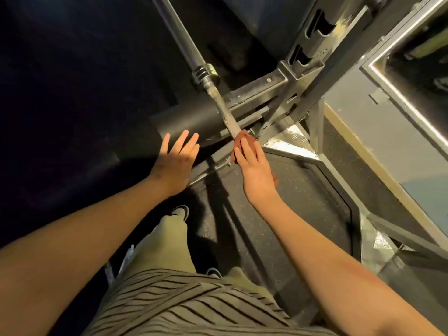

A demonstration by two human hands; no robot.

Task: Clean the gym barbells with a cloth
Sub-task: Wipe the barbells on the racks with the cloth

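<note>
A steel barbell runs from the top middle down toward me, its knurled shaft (224, 110) below a ringed collar (204, 73). A reddish-brown cloth (243, 138) lies over the shaft's near part. My right hand (254, 170) rests on the cloth with fingers straight along the bar; the thumb is hidden. The cloth shows past my fingertips and beside my wrist. To the left of the bar, my left hand (175, 161) hangs with fingers spread, holding nothing and touching nothing that I can see.
A metal rack upright (312, 44) with slotted holes and its crossbeam stand just right of the bar. A black cylinder (191, 120) lies under the shaft. Speckled rubber flooring (291, 202) and checker-plate edges lie below. My shoe (180, 210) stands near the bar.
</note>
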